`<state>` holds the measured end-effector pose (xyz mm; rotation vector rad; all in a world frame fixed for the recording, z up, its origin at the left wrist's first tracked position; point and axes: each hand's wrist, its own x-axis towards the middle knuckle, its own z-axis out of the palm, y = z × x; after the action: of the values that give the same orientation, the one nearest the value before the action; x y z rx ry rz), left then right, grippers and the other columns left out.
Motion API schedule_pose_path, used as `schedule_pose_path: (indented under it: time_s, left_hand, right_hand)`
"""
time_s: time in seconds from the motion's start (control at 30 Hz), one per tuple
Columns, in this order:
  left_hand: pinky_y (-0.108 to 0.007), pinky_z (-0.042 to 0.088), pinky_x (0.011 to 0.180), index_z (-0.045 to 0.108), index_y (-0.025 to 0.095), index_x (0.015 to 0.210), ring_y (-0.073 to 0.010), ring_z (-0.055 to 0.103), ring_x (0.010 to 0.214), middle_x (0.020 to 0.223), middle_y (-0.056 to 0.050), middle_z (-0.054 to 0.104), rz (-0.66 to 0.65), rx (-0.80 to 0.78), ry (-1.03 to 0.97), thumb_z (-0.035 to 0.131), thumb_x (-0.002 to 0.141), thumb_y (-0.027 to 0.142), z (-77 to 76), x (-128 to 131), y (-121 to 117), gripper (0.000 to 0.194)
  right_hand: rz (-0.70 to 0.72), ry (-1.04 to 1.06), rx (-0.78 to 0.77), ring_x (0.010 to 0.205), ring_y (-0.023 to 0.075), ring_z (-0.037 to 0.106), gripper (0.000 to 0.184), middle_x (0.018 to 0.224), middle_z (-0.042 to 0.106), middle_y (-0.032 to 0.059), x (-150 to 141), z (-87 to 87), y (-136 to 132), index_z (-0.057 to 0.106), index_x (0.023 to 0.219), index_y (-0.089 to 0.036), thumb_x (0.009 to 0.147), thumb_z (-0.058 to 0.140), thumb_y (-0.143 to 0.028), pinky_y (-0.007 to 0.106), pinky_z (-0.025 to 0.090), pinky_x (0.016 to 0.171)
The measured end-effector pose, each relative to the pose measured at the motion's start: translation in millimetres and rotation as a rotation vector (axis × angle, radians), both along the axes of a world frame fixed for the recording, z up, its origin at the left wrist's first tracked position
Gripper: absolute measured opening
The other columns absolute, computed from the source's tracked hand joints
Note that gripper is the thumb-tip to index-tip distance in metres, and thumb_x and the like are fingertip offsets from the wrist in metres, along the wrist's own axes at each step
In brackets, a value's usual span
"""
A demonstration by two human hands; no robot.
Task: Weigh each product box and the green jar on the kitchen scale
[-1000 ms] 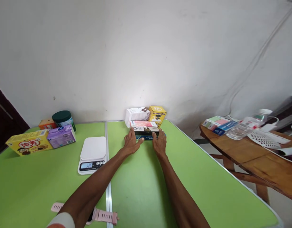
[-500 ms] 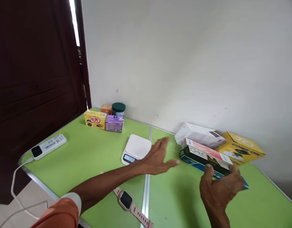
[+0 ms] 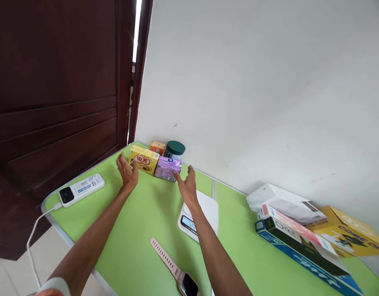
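My left hand (image 3: 127, 173) is at the left end of a yellow snack box (image 3: 145, 161), its fingers apart and curving along that side. On the other side my right hand (image 3: 188, 186) is open beside a purple packet (image 3: 168, 168), thumb near the packet's right edge. Whether either hand touches them, I cannot tell. The yellow box and the purple packet stand side by side. Behind them are a small orange box (image 3: 157, 146) and a jar with a dark green lid (image 3: 176, 147). My right wrist passes above a white digital scale (image 3: 209, 209), hiding part of it.
A pink-strapped smartwatch (image 3: 188, 283) lies at the front. A white power bank (image 3: 87, 188) with a cable (image 3: 33, 238) rests at the left edge. To the right stand a white package (image 3: 283, 203), a yellow carton (image 3: 357, 232) and long boxes (image 3: 306, 250) by the wall.
Both hands have moved left, away from the long boxes and the scale, to either side of the yellow box and purple packet. The view has turned left.
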<state>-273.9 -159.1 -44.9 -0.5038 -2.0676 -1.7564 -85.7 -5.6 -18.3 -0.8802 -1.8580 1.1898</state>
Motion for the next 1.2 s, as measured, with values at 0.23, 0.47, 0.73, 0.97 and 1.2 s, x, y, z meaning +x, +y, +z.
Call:
schedule_pose_path:
  time_s: [0.23,0.47,0.73,0.97,1.2]
  left_hand:
    - [-0.057,0.041,0.123,0.052,0.019,0.146,-0.0345,0.055,0.141,0.146,-0.021,0.06,-0.476,-0.129,-0.003,0.053,0.101,0.056,-38.0,55.7,39.2,0.058]
    - [-0.055,0.036,0.127,0.051,0.015,0.146,-0.0376,0.047,0.152,0.157,-0.025,0.051,-0.538,-0.197,-0.242,0.062,0.094,0.058,-37.1,60.8,46.7,0.068]
    - [-0.056,0.039,0.123,0.06,0.019,0.13,-0.0355,0.057,0.14,0.139,-0.022,0.065,-0.35,-0.084,-0.251,0.042,0.103,0.066,-32.7,65.9,15.4,0.057]
    - [-0.055,0.022,0.135,0.046,0.017,0.156,-0.0376,0.028,0.166,0.171,-0.025,0.04,-0.517,-0.088,-0.389,0.049,0.096,0.077,-19.3,101.0,9.5,0.085]
    - [-0.054,0.043,0.122,0.05,0.018,0.15,-0.0325,0.059,0.139,0.144,-0.02,0.062,-0.786,-0.038,-0.075,0.042,0.104,0.07,12.5,164.3,20.1,0.07]
  right_hand:
    - [0.008,0.052,-0.125,0.149,0.0377,0.05,0.112,0.164,0.051,0.0207,-46.9,-11.6,19.3,0.047,0.159,-0.015,0.073,0.071,-0.083,0.051,0.038,0.126]
    - [-0.024,0.072,-0.067,0.127,0.0305,0.065,0.084,0.15,0.063,0.0129,-29.8,-14.8,-11.8,0.056,0.145,-0.023,0.082,0.064,-0.079,0.043,0.052,0.107]
    - [-0.075,0.078,-0.151,0.131,0.0324,0.064,0.085,0.142,0.068,0.0184,-11.0,-26.6,-61.5,0.056,0.147,-0.017,0.092,0.047,-0.082,0.043,0.05,0.108]
    - [0.035,0.158,-0.116,0.143,0.0311,0.055,0.077,0.156,0.061,0.0156,3.9,-8.3,-89.3,0.061,0.147,-0.019,0.098,0.045,-0.076,0.046,0.038,0.123]
    - [-0.186,0.118,0.068,0.142,0.0341,0.054,0.076,0.149,0.065,0.0152,84.3,31.5,-66.5,0.063,0.145,-0.022,0.098,0.046,-0.078,0.051,0.038,0.121]
